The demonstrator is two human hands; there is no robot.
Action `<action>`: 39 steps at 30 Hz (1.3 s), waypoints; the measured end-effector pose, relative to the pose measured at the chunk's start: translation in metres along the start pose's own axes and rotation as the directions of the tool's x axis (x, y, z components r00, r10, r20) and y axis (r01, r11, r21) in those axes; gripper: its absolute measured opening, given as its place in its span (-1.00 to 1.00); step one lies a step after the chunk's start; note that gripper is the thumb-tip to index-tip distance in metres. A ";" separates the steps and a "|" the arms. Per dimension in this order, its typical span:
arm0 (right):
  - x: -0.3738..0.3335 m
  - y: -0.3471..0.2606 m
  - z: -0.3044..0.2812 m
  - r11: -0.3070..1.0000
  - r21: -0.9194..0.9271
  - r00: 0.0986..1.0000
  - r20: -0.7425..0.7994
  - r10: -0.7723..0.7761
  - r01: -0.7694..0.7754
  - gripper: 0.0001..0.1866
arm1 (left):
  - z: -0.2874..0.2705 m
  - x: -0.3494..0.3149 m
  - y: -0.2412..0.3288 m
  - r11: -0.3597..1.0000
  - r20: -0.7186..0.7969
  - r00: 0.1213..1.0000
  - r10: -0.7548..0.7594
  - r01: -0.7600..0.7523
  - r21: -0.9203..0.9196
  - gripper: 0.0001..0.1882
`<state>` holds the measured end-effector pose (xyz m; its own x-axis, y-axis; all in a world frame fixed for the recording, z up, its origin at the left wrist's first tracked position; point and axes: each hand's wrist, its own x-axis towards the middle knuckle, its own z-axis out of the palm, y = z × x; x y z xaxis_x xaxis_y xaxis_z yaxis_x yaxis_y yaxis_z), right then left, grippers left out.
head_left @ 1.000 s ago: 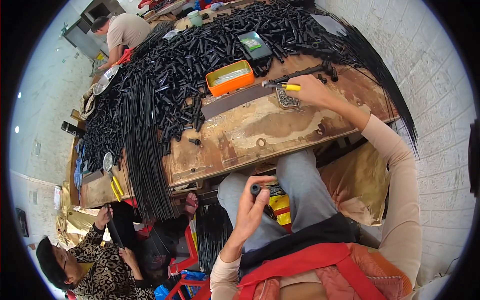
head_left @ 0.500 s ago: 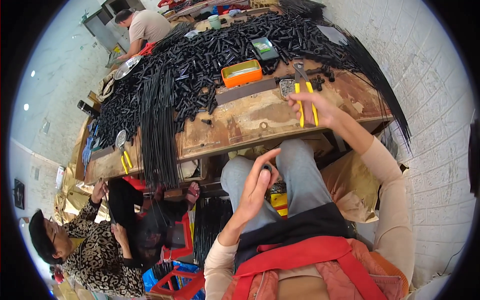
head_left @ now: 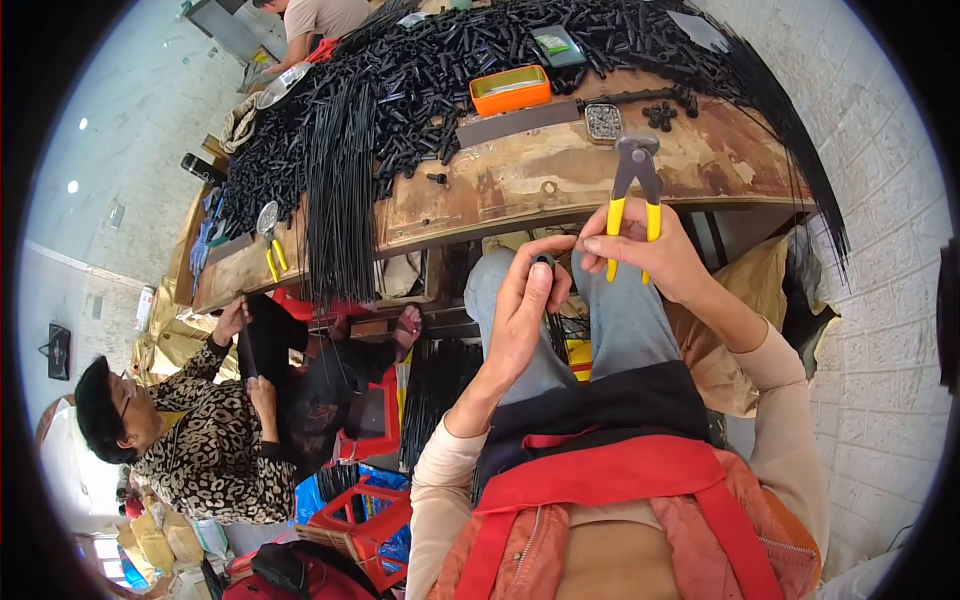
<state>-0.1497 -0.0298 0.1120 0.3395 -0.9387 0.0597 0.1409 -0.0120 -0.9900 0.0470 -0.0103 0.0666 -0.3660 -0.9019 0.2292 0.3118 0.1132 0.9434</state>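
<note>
Above my lap, my left hand (head_left: 515, 330) is closed round a short black tube (head_left: 543, 260), its round open end facing up by the thumb. My right hand (head_left: 655, 250) holds end-cutting pliers (head_left: 637, 170) with yellow handles, jaws pointing away from me. The handles pass among its fingers and stand a little apart. Thumb and forefinger of that hand are pinched together close to the tube's end; anything tiny between them is too small to make out. Beyond the pliers, on the wooden table (head_left: 520, 205), sits a small clear box (head_left: 603, 122) of little metal pieces.
A heap of black tubes (head_left: 430, 90) covers the table's far part. An orange box (head_left: 510, 92) stands before it. Bundled black rods (head_left: 338, 200) hang over the near edge; others (head_left: 790, 140) droop at the right. A co-worker (head_left: 200, 430) sits at left, another (head_left: 315, 20) far back.
My right hand has come down from over the table toward my left hand, bringing the pliers along. The hands are now close together. The whole view has shifted slightly.
</note>
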 end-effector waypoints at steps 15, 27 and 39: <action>-0.018 0.006 0.012 0.851 -0.429 0.942 0.005 -0.335 0.304 -0.87 | 0.002 -0.001 -0.003 0.999 0.072 0.997 -0.032 0.029 0.043 -0.33; -0.018 0.000 0.016 0.824 -0.401 0.903 0.019 -0.428 0.399 -0.85 | 0.009 0.002 0.005 0.998 0.068 0.997 -0.030 0.027 0.049 -0.40; -0.014 -0.003 0.023 0.817 -0.438 0.916 0.038 -0.400 0.375 -0.79 | 0.004 -0.003 0.006 0.999 0.030 1.000 0.006 -0.008 0.046 -0.40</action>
<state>-0.1333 -0.0090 0.1169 0.2897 -0.8420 0.4551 -0.1651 -0.5124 -0.8428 0.0463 -0.0052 0.0724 -0.3904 -0.8882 0.2423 0.2739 0.1392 0.9516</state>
